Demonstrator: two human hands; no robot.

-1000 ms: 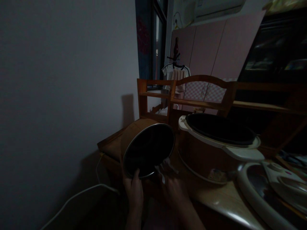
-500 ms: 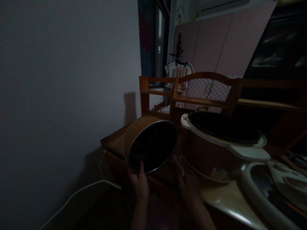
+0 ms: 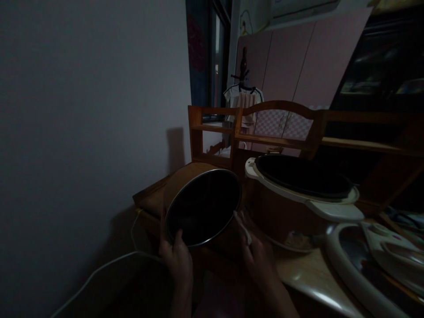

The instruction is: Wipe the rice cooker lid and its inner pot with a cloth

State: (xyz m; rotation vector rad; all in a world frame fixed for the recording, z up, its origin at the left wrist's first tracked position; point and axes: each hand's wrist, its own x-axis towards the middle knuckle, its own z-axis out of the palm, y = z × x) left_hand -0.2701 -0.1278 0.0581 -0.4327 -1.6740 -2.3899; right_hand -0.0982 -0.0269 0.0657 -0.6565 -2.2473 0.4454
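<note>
A round deep pot (image 3: 205, 205) with a dark inside and a shiny rim is tilted on its side, its opening facing me. My left hand (image 3: 179, 258) grips its lower left rim, thumb inside and fingers around the outer wall. Beside the pot's right edge, my right hand (image 3: 260, 258) is closed on a thin white cloth or tissue (image 3: 244, 229); the dim light hides its exact kind. The cloth's tip is close to the rim, and I cannot tell if they touch. Right of the pot stands a large cooker body (image 3: 281, 212) with a white rim and dark opening.
A cooker lid (image 3: 344, 247) lies at the right on the wooden desk (image 3: 304, 269). A wooden shelf frame (image 3: 278, 140) rises along the back. A white cord (image 3: 109, 263) hangs at the left by the wall (image 3: 99, 110). Clothes (image 3: 247, 104) hang behind.
The pot and my left hand have shifted slightly left and down. My right hand has turned, bringing the white cloth nearer the pot's rim. The view has also shifted slightly.
</note>
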